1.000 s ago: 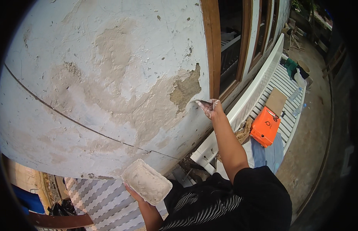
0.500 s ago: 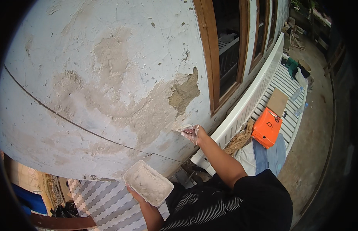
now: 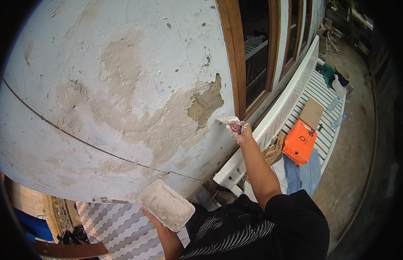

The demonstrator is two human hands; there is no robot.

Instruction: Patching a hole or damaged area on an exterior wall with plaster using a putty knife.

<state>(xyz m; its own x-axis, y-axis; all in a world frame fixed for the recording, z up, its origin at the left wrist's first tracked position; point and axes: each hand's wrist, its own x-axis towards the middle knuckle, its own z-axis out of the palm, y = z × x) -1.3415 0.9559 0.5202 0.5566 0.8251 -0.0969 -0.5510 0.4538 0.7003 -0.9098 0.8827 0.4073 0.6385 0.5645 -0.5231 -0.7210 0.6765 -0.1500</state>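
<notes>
My right hand (image 3: 240,132), smeared with pale paste, is closed round the reddish handle of a putty knife (image 3: 228,119). Its whitish, paste-covered blade is close to the wall, beside the lower corner of the window frame; whether it touches I cannot tell. Up and left of the blade, a bare grey-brown patch (image 3: 206,104) shows where the coating has come off. Beige filler (image 3: 160,125) spreads over much of the white wall (image 3: 180,47). Low in front of me, my left hand (image 3: 153,218) grips the side of a pale rectangular tub (image 3: 169,206) holding beige filler paste.
A brown wooden window frame (image 3: 233,56) borders the wall. To the right runs a white slatted bench (image 3: 292,102) bearing an orange box (image 3: 299,143), a brown board (image 3: 311,113), cloths and bottles. A patterned grey-white surface (image 3: 119,223) lies below left.
My right hand has moved up and to the right with the putty knife, away from the lower wall toward the window frame. The left hand and tub have hardly moved.
</notes>
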